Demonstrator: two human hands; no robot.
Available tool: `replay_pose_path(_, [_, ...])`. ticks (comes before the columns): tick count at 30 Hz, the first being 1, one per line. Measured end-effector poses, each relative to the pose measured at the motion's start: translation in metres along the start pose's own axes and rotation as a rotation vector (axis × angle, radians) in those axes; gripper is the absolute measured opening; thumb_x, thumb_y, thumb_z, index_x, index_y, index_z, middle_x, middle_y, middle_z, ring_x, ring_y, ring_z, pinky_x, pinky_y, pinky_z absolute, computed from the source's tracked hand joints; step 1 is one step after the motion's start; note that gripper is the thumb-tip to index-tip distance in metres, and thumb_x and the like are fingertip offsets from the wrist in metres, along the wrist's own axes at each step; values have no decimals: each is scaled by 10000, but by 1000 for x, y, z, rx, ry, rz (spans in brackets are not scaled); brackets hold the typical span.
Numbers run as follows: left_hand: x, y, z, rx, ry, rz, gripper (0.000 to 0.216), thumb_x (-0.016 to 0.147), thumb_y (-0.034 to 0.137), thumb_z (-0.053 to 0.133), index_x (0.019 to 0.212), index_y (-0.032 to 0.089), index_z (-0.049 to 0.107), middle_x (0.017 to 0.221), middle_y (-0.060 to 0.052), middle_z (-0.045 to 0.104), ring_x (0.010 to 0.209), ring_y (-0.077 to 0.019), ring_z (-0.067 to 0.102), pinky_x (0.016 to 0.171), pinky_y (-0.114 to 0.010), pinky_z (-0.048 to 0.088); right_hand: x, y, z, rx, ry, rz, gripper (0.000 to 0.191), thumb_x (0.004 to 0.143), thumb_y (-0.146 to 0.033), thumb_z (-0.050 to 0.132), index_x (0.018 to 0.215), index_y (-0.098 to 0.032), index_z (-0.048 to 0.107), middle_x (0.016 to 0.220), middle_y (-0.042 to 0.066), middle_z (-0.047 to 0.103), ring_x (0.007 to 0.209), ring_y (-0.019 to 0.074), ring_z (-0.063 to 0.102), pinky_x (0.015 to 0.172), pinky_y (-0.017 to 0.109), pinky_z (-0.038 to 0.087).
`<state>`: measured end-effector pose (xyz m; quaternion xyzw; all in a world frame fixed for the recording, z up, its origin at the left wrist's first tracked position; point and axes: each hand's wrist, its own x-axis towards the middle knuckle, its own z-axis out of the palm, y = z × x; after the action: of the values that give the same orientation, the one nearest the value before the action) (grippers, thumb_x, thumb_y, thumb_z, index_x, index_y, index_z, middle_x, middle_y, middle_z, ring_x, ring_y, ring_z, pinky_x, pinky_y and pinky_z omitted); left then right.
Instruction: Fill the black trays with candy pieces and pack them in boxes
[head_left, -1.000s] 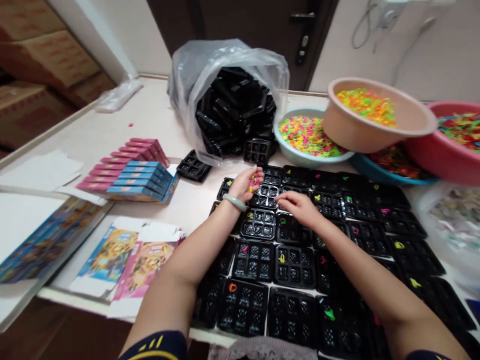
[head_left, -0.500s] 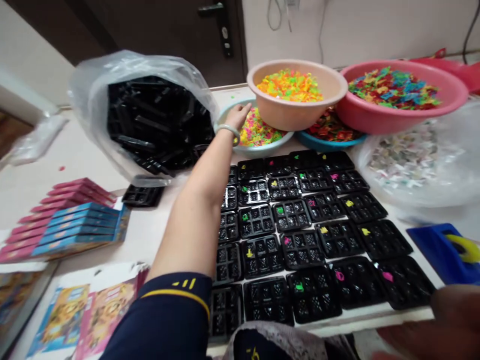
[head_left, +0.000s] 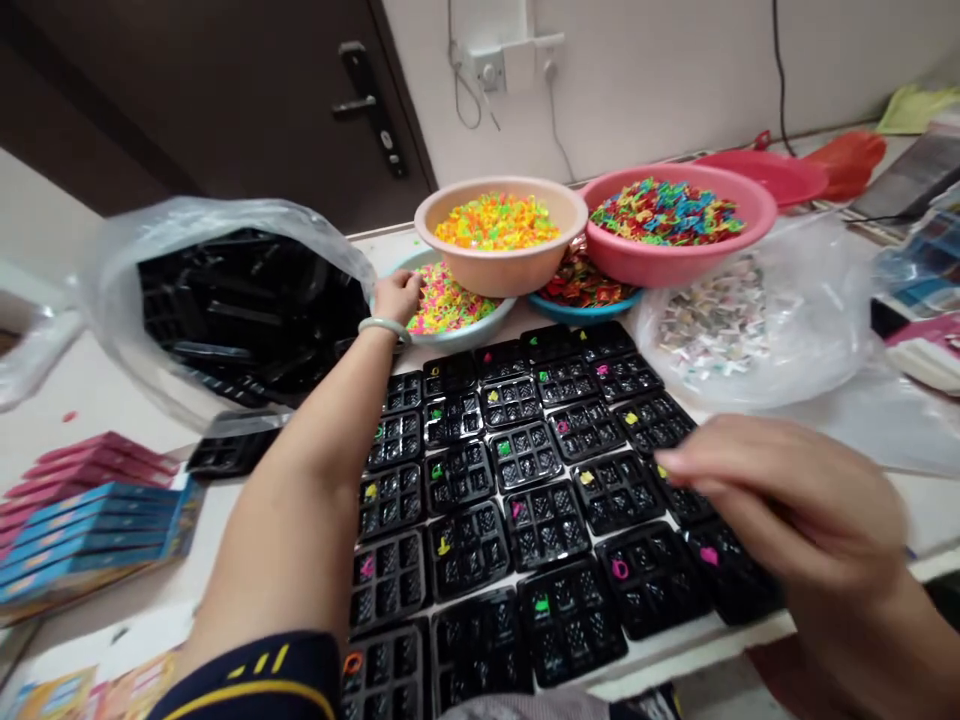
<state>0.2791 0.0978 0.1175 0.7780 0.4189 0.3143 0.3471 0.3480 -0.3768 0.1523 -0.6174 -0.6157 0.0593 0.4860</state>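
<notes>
My left hand [head_left: 397, 296], with a pale bangle on the wrist, reaches into the light blue bowl [head_left: 457, 333] of small neon pieces [head_left: 442, 302] and its fingers curl into them. My right hand [head_left: 780, 500] hovers blurred over the right end of the black compartment trays [head_left: 525, 480], fingers stretched out toward the left, holding nothing that I can see. Several trays carry one small coloured piece each.
A tan bowl [head_left: 501, 262] and a pink bowl [head_left: 675, 260] of coloured pieces stand behind, over a dark blue bowl [head_left: 581, 305]. A clear bag of black trays [head_left: 225, 300] lies left, a bag of pale pieces [head_left: 735, 320] right. Pink and blue boxes [head_left: 90, 510] are stacked far left.
My left hand left the trays and went up into the light blue bowl. My right hand drew back out of view, then came in over the trays' right end. The view swung right.
</notes>
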Motion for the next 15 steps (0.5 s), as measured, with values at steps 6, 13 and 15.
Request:
replay_pose_path(6, [-45,60,30,-8,-293,274,192,810,193,613,622,157,611,578,-5,569,532,-96,469,525,-192,374,55,96,-16,-120,235,237,154,859,-317,592,925,-272,724,903,37,729,785,206,671,701,361,534])
replay_pose_path(13, [-67,107,72,-93,-440,423,66,748,180,681,685,190,664,691,-15,610,691,-139,515,647,-203,426,100,191,-63,-105,505,414,220,750,-319,623,871,-165,723,813,60,718,683,176,626,674,344,515])
replay_pose_path(15, [-54,114,75,-88,-354,462,91,731,154,681,657,190,641,710,-21,601,734,-150,515,686,-215,435,112,197,-63,-84,498,396,236,752,-346,625,873,-168,724,781,52,716,661,174,621,654,338,514])
